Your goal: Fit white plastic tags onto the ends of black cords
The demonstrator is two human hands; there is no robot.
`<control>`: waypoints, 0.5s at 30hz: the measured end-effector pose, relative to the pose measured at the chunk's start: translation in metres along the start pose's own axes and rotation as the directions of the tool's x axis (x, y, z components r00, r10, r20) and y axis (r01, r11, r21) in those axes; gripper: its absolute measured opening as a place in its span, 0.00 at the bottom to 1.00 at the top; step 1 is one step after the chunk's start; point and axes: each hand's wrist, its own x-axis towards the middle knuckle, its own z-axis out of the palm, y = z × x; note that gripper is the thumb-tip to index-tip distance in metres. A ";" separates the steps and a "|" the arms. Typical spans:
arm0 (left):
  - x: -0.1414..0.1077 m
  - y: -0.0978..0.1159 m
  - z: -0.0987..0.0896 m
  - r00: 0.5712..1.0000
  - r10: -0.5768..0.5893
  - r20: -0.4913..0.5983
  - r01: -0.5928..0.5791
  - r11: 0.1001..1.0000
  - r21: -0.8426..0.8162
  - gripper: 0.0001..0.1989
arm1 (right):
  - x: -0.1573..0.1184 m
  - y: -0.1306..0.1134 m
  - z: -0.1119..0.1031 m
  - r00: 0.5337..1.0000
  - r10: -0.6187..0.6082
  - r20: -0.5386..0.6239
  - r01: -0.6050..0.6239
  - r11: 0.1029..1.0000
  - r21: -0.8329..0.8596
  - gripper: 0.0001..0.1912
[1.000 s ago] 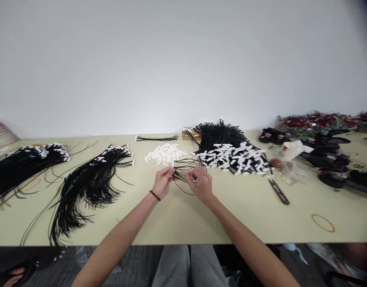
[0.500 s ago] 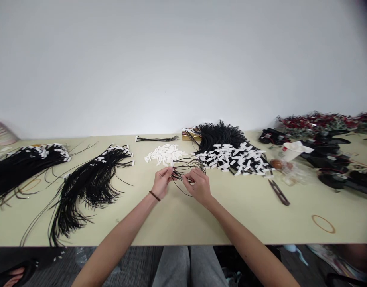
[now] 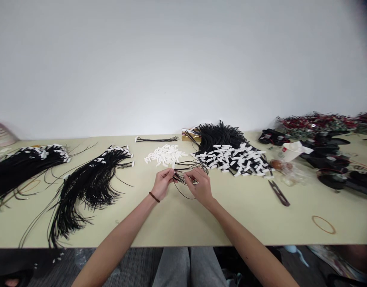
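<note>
My left hand pinches a small white connector from which thin black wires run to the right. Closed on those wires, my right hand is a short way to the right of the left one. One wire loops down below the hands. Just beyond the left hand lies a pile of loose white connectors. Past the right hand is a heap of black wires with white connectors. The exact grip of the right fingertips is partly hidden.
Bundles of black wires cover the left of the table. At the back lies a small wire bundle. To the right are thread snips, a rubber band, a paper cup and black devices.
My right hand has shifted slightly to the right along the wires. The left hand keeps its pinch on the connector, nearly in place.
</note>
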 end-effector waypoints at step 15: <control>-0.008 -0.001 0.006 0.997 -0.019 0.070 0.018 1.000 0.022 0.15 | -0.002 -0.003 0.002 0.998 -0.066 0.015 0.067 0.997 -0.027 0.08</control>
